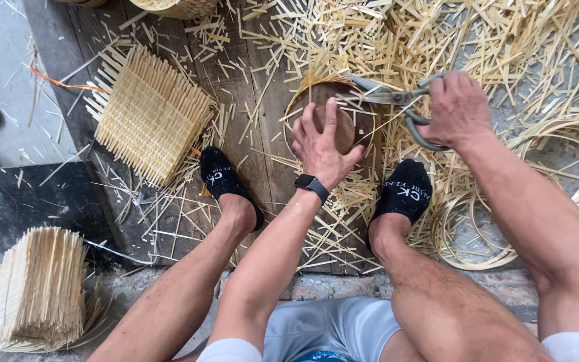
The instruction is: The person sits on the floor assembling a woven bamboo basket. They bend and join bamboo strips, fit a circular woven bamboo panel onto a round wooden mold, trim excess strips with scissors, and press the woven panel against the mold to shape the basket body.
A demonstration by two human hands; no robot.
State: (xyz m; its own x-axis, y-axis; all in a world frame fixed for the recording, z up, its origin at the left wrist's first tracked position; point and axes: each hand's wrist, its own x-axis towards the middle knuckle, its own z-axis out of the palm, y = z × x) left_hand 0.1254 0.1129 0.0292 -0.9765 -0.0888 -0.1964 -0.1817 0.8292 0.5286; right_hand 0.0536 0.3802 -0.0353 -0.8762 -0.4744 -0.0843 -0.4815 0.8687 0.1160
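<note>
**Bamboo work on the floor, shears in one hand**

At the far left, a stack of woven bamboo mats (35, 288) stands on edge beside a dark slab (28, 194). Above it, on the wooden planks (236, 100), lies a single square woven mat (150, 114) with loose ends sticking out all round. At the top edge, parts of two woven baskets show, one of them (179, 7) clearer than the other.

Two feet in black socks rest on the planks, the left foot (221, 175) just beside the square mat, the right foot (407, 191) among cut strips.

Between the feet sits a round wooden form (333, 114) ringed by a bamboo strip. The left hand (322, 141), a dark watch (311, 186) on its wrist, lies flat on the form's small raised disc, fingers spread and pressing down.

To the right, the right hand (457, 107) is closed through the loop handles of one pair of metal shears (397, 100); the blades point left across the form's upper rim and look nearly shut.

Loose bamboo offcuts (437, 33) cover the floor thickly behind and around the form, crowding its rim. At the far right, several coiled bamboo hoops (571, 167) lie overlapped; their exact count cannot be told.
</note>
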